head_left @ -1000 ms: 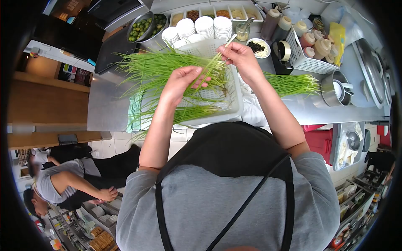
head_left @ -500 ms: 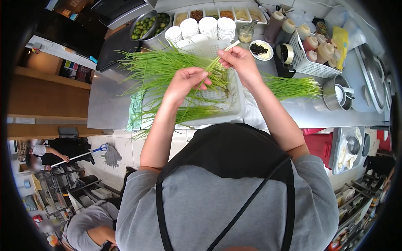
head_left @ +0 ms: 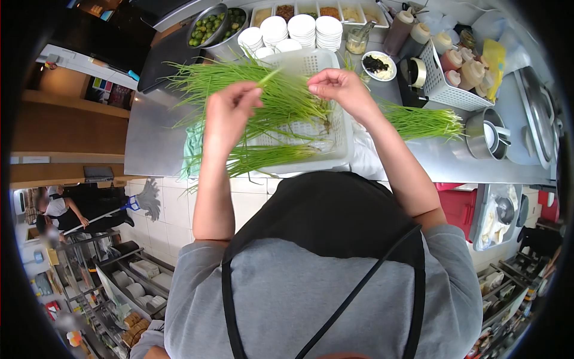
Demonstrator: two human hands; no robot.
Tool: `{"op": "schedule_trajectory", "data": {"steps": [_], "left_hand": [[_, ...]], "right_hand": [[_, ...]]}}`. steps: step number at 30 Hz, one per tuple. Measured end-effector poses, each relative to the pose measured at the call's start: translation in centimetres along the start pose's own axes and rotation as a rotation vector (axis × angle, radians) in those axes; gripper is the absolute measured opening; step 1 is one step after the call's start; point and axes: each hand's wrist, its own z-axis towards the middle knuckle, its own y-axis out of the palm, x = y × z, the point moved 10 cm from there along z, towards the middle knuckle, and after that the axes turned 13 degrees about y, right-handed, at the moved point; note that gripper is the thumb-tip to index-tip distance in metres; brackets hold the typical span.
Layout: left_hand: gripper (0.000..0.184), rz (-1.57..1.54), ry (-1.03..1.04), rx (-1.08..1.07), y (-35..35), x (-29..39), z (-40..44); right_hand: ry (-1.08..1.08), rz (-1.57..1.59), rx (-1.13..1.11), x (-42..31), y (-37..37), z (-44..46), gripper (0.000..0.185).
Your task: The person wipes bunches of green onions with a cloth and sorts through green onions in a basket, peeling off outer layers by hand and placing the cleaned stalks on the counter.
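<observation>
In the head view, thin spring onions (head_left: 239, 90) lie heaped across a white perforated plastic basket (head_left: 342, 143), their green tops hanging over its left side. Over the heap, my left hand (head_left: 230, 110) is closed on a spring onion stalk (head_left: 269, 78), which is smeared by motion. Facing it, my right hand (head_left: 341, 90) has thumb and fingers pinched together above the basket's right part. What those fingertips hold, if anything, is blurred. Another bundle of spring onions (head_left: 424, 122) rests on the steel counter, right of my right forearm.
Stacked white cups (head_left: 302, 33) and a bowl of small green citrus (head_left: 209, 30) stand behind the basket. Farther right are a small bowl with dark and pale food (head_left: 379, 66), a bottle basket (head_left: 445, 93) and steel pots (head_left: 481, 134). At left, a person holds a mop (head_left: 143, 200).
My left hand has moved left, away from my right hand, which shifted slightly right. The stalk held between both hands is now blurred beside the left. A co-worker's mop moved slightly.
</observation>
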Motion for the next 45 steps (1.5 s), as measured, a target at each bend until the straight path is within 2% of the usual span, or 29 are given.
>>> {"op": "schedule_trajectory", "data": {"steps": [1, 2, 4, 5, 7, 8, 10, 14, 17, 19, 23, 24, 25, 27, 29, 33, 41, 44, 45], "left_hand": [[0.013, 0.303, 0.12, 0.104, -2.2, 1.9, -0.3], [0.013, 0.304, 0.113, 0.104, -2.8, 2.0, -0.6], [0.014, 0.603, 0.166, 0.124, -4.2, 2.9, -1.3], [0.014, 0.604, 0.162, 0.123, -4.4, 2.4, -1.4], [0.013, 0.515, 0.023, 0.053, -3.9, -0.5, -1.8], [0.013, 0.515, 0.024, 0.053, -3.7, -1.0, -2.0], [0.012, 0.288, -0.036, 0.042, -3.0, -2.8, -2.4], [0.015, 0.204, -0.028, 0.033, -2.2, -3.3, -2.5], [0.017, 0.044, -0.079, 0.0, -0.5, -3.8, -2.6], [0.014, 0.088, 0.034, -0.012, 0.8, -3.0, -2.1], [0.014, 0.042, 0.169, -0.101, 4.2, -2.5, -1.4], [0.013, 0.02, 0.071, -0.197, 5.6, -4.2, -1.5], [0.013, 0.023, 0.076, -0.197, 5.7, -4.5, -1.5], [0.011, -0.311, -0.147, -0.292, 7.7, -6.2, -2.3], [0.01, -0.346, -0.184, -0.271, 7.0, -6.7, -2.2], [0.014, -0.411, -0.254, -0.186, 5.5, -7.6, -2.4], [0.015, -0.464, -0.221, -0.198, 5.5, -7.2, -2.9], [0.014, -0.428, -0.213, -0.182, 5.1, -7.2, -3.0], [0.014, -0.427, -0.213, -0.18, 5.2, -7.1, -3.0]], "right_hand": [[-0.09, -0.132, 0.023, -0.1, 0.2, -0.1, 0.014], [-0.086, -0.131, 0.018, 0.5, 0.5, 0.0, 0.014], [-0.108, -0.577, 0.06, 1.8, 2.1, 0.0, 0.014], [-0.106, -0.576, 0.056, 3.0, 2.7, 0.3, 0.014], [-0.016, -0.899, -0.077, 7.0, 5.6, 0.9, 0.018], [-0.015, -0.899, -0.076, 7.5, 6.3, 0.8, 0.018], [0.096, -1.285, -0.166, 9.9, 8.1, -0.4, 0.019], [0.049, -1.304, -0.197, 10.0, 8.4, -0.2, 0.018], [0.035, -1.129, -0.2, 8.1, 6.8, 0.0, 0.02], [-0.18, -0.914, -0.22, 3.4, 6.4, -1.3, 0.02], [-0.16, -0.719, -0.268, 1.1, 5.1, -1.8, 0.02], [-0.114, -0.585, -0.259, 1.0, 4.5, -1.5, 0.02], [-0.069, -0.45, -0.249, 1.1, 3.9, -1.2, 0.02], [-0.068, -0.396, -0.247, 1.3, 3.0, -0.9, 0.02], [-0.081, -0.312, -0.142, 1.1, 1.0, -0.9, 0.025], [0.036, -0.081, -0.203, 1.9, -0.4, -0.7, 0.02], [0.024, -0.023, -0.109, 1.8, -0.5, -0.3, 0.014], [0.039, -0.125, -0.106, 1.4, 0.2, -0.7, 0.014], [-0.122, -0.246, -0.065, -0.2, 0.6, -1.3, 0.014]]}}
